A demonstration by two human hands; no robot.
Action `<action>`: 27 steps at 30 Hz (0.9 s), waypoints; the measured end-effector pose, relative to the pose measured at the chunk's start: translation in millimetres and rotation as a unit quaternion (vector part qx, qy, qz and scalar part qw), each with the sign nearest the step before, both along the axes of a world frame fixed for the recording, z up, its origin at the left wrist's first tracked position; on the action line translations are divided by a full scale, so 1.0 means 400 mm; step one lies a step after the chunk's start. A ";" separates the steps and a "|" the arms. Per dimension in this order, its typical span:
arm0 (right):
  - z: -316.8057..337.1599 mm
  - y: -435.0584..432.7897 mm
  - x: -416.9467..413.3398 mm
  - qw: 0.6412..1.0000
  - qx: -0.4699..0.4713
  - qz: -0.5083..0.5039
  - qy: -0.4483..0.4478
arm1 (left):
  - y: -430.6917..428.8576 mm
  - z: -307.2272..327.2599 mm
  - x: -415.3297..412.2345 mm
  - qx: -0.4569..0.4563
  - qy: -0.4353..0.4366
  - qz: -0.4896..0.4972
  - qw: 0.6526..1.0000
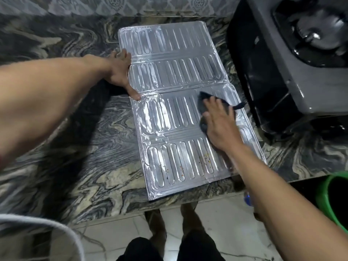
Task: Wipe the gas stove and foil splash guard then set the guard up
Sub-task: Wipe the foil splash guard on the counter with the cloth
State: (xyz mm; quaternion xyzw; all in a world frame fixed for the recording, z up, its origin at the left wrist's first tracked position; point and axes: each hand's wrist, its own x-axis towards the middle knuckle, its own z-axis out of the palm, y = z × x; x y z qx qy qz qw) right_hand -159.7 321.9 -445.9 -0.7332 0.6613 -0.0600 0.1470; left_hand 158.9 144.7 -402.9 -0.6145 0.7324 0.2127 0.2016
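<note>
Wiping of the foil splash guard [169,113] was the step in hand: it lay unfolded and flat on the marbled stone counter [79,132], just left of the gas stove [293,59], its near edge at the counter's lip. My left hand [120,72] pressed palm down on the guard's left edge at the fold line, fingers spread and thumb extended, clamped on nothing, serving only as a hold-down. My right hand [220,125] lay flat on a dark cloth [204,108], fingers splayed over it, pressing it against the near panel rather than gripping it. Small coloured specks remained on the nearest section, toward the right; by my judgement the next stroke had to draw the cloth back over them with light pressure, since the thin sheet would crease easily. The guard was shiny embossed foil, ribbed with rows of rounded oblong ridges, hinged by creases. The stove body was smooth grey with a black side. Setting-up was not yet begun.
</note>
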 end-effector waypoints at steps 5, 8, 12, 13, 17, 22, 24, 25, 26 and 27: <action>-0.018 -0.013 -0.026 0.996 -0.004 -0.088 -0.019 | 0.022 0.010 0.001 -0.041 0.022 -0.017 0.999; -0.008 0.000 0.009 0.996 0.002 -0.086 -0.006 | 0.046 0.016 0.004 -0.052 0.024 -0.035 0.998; 0.018 0.097 0.144 0.998 0.009 0.060 0.017 | 0.057 0.029 -0.010 -0.033 -0.002 -0.037 0.999; 0.020 0.131 0.192 0.994 0.009 0.104 0.014 | 0.057 0.034 -0.015 -0.031 -0.008 -0.038 0.999; 0.011 0.253 0.327 0.971 0.032 0.235 -0.019 | 0.064 0.048 -0.032 -0.019 -0.024 -0.027 0.999; -0.010 0.308 0.259 0.961 0.019 0.277 -0.020 | 0.061 0.048 -0.043 -0.009 -0.034 -0.022 0.999; -0.011 0.295 0.213 0.974 0.021 0.226 -0.021 | 0.057 0.043 -0.042 -0.011 -0.031 -0.018 0.999; -0.010 0.286 0.190 0.981 0.026 0.189 -0.027 | 0.054 0.040 -0.038 -0.009 -0.031 -0.015 0.999; -0.007 0.276 0.164 0.988 0.027 0.151 -0.032 | 0.051 0.037 -0.035 -0.004 -0.028 -0.012 1.000; -0.006 0.265 0.135 0.992 0.024 0.116 -0.036 | 0.045 0.032 -0.031 0.004 -0.022 -0.008 1.000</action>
